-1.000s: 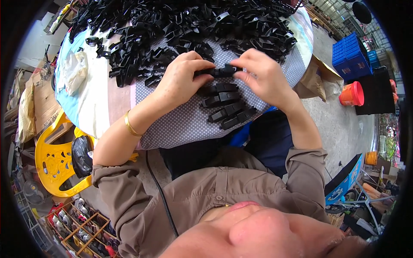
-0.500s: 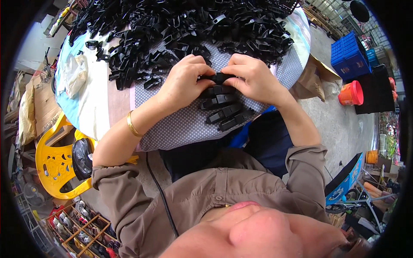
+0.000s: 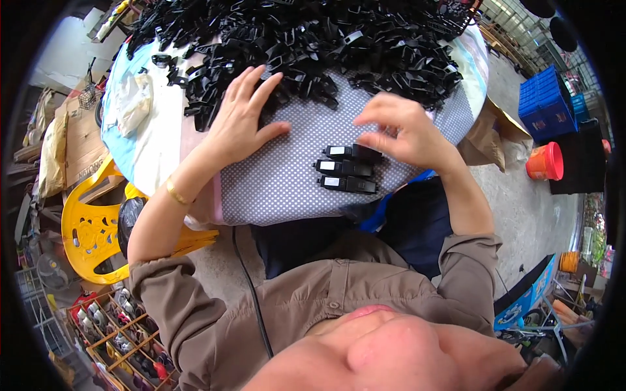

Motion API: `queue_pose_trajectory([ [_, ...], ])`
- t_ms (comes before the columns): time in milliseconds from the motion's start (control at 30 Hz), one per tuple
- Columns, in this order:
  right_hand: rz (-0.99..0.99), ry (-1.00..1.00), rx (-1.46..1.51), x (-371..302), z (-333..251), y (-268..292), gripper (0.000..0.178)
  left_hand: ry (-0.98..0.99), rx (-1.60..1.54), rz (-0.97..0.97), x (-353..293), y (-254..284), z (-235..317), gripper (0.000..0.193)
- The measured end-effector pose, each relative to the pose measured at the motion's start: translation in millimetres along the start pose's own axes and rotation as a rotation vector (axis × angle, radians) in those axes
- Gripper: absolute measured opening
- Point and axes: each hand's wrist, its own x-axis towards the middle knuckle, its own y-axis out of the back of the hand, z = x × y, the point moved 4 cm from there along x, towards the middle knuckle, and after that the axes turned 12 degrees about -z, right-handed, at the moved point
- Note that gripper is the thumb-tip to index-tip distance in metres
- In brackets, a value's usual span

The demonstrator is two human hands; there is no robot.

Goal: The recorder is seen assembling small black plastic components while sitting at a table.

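Note:
A large heap of loose black plastic pieces (image 3: 293,45), some clip-shaped, covers the far part of the round table. My left hand (image 3: 244,120) is over the near edge of this heap, its fingers spread and nothing visibly held. On the grey dotted cloth (image 3: 274,186) lies a short row of three black plastic blocks (image 3: 344,167), each with a pale patch at its left end. Just above the right end of the farthest block is my right hand (image 3: 401,133). Its thumb and bent index finger are apart, with nothing seen between them.
A crumpled clear plastic bag (image 3: 135,107) lies at the table's left. Beside the table stand a yellow plastic chair (image 3: 91,241) on the left and a brown paper bag (image 3: 492,137) on the right. Beyond are a red bucket (image 3: 544,161) and blue crates (image 3: 546,104). A black cable (image 3: 246,287) hangs near my lap.
Both hands were pinching a black block together at the row; now they are apart. My left hand has moved left to the heap. The row shows fewer blocks, now with pale patches.

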Motion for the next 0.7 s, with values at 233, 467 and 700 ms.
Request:
queue_pose_trajectory([
  [233, 0.258, -0.222, -0.622, 7, 20, -6, 0.034, -0.129, -0.038, 0.242, 63, -11, 3, 0.057],
  [467, 0.239, -0.164, -0.650, 5, 21, -9, 0.022, 0.011, 0.053, 0.400, 107, 27, 13, 0.046],
  [700, 0.282, -0.258, -0.656, 4, 11, -8, 0.026, -0.456, -0.317, 0.472, 155, 63, -65, 0.062],
])
